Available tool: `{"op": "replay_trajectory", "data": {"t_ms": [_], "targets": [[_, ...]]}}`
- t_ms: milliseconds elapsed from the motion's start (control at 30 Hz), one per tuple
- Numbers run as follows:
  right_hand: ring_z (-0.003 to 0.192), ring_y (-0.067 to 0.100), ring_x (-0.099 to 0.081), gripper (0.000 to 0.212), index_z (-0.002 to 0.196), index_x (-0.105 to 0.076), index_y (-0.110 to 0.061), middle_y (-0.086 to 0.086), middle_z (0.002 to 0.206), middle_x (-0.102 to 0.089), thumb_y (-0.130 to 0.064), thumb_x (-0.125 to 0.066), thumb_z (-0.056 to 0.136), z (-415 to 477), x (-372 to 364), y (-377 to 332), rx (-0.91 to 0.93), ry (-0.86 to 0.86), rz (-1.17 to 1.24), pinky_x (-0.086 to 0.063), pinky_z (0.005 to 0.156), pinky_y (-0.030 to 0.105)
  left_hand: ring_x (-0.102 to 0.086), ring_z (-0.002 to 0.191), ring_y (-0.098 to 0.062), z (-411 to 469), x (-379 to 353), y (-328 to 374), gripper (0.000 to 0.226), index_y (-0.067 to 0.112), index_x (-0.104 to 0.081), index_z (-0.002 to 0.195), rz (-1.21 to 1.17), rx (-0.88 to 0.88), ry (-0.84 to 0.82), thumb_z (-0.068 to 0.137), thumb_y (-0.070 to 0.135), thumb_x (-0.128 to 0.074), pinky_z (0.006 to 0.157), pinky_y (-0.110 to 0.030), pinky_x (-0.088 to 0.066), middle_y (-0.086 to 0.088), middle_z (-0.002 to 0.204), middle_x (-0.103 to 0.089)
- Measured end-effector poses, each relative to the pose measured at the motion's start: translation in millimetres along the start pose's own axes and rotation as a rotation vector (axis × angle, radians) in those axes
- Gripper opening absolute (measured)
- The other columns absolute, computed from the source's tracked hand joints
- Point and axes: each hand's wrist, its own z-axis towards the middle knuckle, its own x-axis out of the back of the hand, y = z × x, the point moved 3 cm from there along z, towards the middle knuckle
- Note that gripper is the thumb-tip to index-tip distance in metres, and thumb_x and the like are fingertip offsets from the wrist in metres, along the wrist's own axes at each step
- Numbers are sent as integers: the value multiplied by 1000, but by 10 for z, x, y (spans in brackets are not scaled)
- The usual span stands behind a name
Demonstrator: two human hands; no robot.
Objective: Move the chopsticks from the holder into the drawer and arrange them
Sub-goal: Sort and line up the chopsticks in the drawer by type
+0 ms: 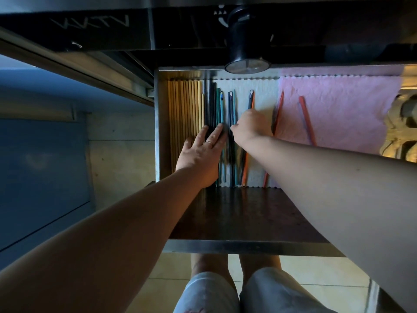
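Note:
The open drawer (248, 246) holds rows of chopsticks lying lengthwise. Several wooden chopsticks (184, 105) fill its left side. Beside them lie black chopsticks (210, 102), then teal and dark blue chopsticks (232, 105), then an orange one (244, 168). My left hand (202, 152) lies flat, fingers spread, pressing on the black and teal sticks. My right hand (249, 128) curls over the blue and orange sticks, fingertips pinching at the dark blue pair. Two red chopsticks (306, 120) lie loose and slanted on the pink cloth. The black round holder (247, 41) stands on the counter above the drawer.
A white liner (264, 91) and a pink cloth (338, 109) cover the drawer floor. The drawer's near part is bare dark wood (237, 213). A black stove front (90, 26) runs across the top. My legs stand on floor tiles below the drawer.

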Motion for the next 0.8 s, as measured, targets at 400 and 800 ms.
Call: {"op": "replay_trajectory", "data": {"t_ms": [400,800], "targets": [[65,22,-57,43,51,-39,-17,0,53,-42,-15,-59,89,-41,-86,-31,37,-76,206,-39,58,23,16,148,-13,-55,-58,-123,85,30,8,155,-38,-14,15,93,13,-46,119,-49,-11,15,158,27],[87,23,-62,19,91,-68,-6,10,92,-68,-15,-51,91,-125,69,154,0,29,186,-37,69,20,19,148,-18,-52,2,-6,79,30,8,155,-13,-73,52,95,16,-42,120,-50,-5,14,158,27]]}}
